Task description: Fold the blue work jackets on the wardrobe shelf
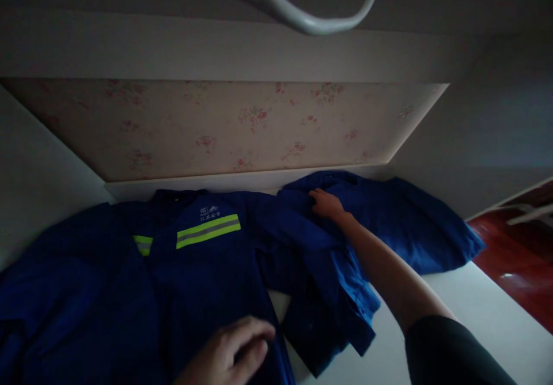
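Note:
A dark blue work jacket [190, 281] with a yellow-green reflective stripe across the chest lies spread flat on a white surface [470, 310]. My right hand [326, 203] reaches far forward and pinches the blue cloth of the bunched sleeve near the back wall. My left hand [231, 350] rests flat on the jacket's lower front, fingers slightly apart, pressing the fabric down. More blue cloth [415, 235] lies heaped to the right of my right arm.
A floral-patterned panel [224, 125] rises behind the surface, with white side walls left and right. A white curved tube [311, 22] runs overhead. Red-brown floor [518, 258] shows at the right, past the surface's edge.

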Demonstrator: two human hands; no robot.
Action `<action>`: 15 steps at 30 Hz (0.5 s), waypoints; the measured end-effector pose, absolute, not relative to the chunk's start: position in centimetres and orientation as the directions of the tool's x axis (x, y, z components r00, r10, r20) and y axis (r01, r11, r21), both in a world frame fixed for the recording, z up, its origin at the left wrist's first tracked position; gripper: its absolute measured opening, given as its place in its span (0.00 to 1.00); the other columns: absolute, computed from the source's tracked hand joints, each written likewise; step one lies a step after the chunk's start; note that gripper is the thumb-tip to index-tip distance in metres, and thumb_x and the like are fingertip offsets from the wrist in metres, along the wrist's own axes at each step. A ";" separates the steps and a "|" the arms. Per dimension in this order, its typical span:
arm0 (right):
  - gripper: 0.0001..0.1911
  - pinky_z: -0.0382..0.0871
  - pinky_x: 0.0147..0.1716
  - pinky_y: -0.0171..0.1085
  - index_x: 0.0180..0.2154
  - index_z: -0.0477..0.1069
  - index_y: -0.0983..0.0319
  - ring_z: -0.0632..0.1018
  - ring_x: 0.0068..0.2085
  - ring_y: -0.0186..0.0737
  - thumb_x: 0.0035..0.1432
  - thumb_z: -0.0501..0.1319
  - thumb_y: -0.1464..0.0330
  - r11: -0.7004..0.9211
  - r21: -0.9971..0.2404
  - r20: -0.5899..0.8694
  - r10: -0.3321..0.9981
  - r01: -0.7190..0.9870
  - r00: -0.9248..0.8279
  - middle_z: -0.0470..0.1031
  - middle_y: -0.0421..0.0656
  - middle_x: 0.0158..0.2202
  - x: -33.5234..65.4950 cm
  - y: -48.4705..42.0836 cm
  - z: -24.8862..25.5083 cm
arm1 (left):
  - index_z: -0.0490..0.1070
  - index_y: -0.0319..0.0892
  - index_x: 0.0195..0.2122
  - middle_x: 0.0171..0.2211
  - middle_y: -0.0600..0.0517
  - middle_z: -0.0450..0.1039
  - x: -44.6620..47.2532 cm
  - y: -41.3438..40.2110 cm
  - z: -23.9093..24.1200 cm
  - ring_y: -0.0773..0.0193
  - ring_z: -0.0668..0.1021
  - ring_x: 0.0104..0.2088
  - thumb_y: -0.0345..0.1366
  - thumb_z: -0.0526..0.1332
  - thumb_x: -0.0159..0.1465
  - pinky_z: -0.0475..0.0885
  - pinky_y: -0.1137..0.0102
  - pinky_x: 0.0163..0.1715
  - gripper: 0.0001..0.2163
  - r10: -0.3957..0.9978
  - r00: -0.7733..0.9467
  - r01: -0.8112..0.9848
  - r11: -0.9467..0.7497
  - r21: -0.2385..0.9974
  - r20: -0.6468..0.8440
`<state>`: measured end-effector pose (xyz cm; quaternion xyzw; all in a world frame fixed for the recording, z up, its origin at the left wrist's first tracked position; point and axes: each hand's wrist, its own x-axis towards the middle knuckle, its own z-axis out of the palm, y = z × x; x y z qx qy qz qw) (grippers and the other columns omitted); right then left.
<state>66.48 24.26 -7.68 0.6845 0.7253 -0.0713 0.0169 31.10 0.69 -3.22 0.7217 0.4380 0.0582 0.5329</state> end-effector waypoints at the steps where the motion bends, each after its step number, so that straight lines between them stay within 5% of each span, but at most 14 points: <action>1: 0.19 0.69 0.46 0.44 0.52 0.68 0.60 0.76 0.48 0.49 0.59 0.54 0.71 0.049 -0.060 -0.090 0.994 0.997 -0.054 0.68 0.49 0.55 66.8 23.0 -6.9 | 0.67 0.54 0.55 0.54 0.52 0.71 31.4 2.8 -3.2 0.60 0.75 0.52 0.49 0.48 0.69 0.70 0.63 0.55 0.17 0.767 0.557 0.557 -0.060 0.829 -0.319; 4: 0.17 0.69 0.42 0.41 0.49 0.69 0.60 0.76 0.47 0.47 0.59 0.51 0.71 0.039 -0.013 -0.011 0.999 0.999 -0.039 0.65 0.48 0.59 68.1 18.3 -4.4 | 0.66 0.48 0.55 0.55 0.48 0.69 32.1 9.8 -3.8 0.58 0.74 0.53 0.48 0.51 0.68 0.70 0.62 0.55 0.18 0.918 0.396 0.570 -0.252 0.782 0.007; 6: 0.17 0.68 0.38 0.39 0.48 0.68 0.59 0.77 0.45 0.45 0.58 0.52 0.70 0.028 0.004 0.041 0.999 1.000 -0.028 0.66 0.45 0.58 69.3 14.4 -3.1 | 0.63 0.41 0.58 0.60 0.43 0.63 32.3 14.2 -5.1 0.55 0.68 0.60 0.46 0.54 0.66 0.62 0.58 0.62 0.22 0.913 0.361 0.673 -0.395 0.625 0.188; 9: 0.09 0.64 0.30 0.39 0.39 0.69 0.57 0.77 0.36 0.44 0.57 0.52 0.67 -0.016 -0.001 0.079 0.997 1.000 0.016 0.75 0.43 0.41 71.4 8.0 -1.9 | 0.50 0.44 0.67 0.69 0.45 0.50 32.7 19.0 -7.8 0.49 0.56 0.67 0.39 0.58 0.63 0.54 0.50 0.65 0.31 0.876 0.467 0.805 -0.478 0.351 0.122; 11: 0.06 0.63 0.28 0.40 0.33 0.67 0.57 0.75 0.30 0.43 0.56 0.54 0.64 -0.056 -0.071 0.082 0.995 0.996 0.062 0.74 0.43 0.33 73.2 3.5 -1.7 | 0.48 0.52 0.68 0.70 0.50 0.48 32.8 20.5 -9.8 0.44 0.54 0.67 0.34 0.56 0.63 0.53 0.41 0.62 0.32 0.858 0.512 0.822 -0.498 0.275 0.024; 15: 0.06 0.66 0.30 0.42 0.30 0.70 0.57 0.72 0.27 0.42 0.52 0.63 0.61 -0.246 -0.420 -0.093 0.969 0.874 0.228 0.75 0.46 0.32 77.0 -4.8 -1.9 | 0.58 0.50 0.65 0.67 0.48 0.55 32.8 21.6 -12.9 0.38 0.55 0.66 0.34 0.47 0.67 0.49 0.32 0.58 0.24 0.874 0.485 0.851 -0.463 0.248 -0.032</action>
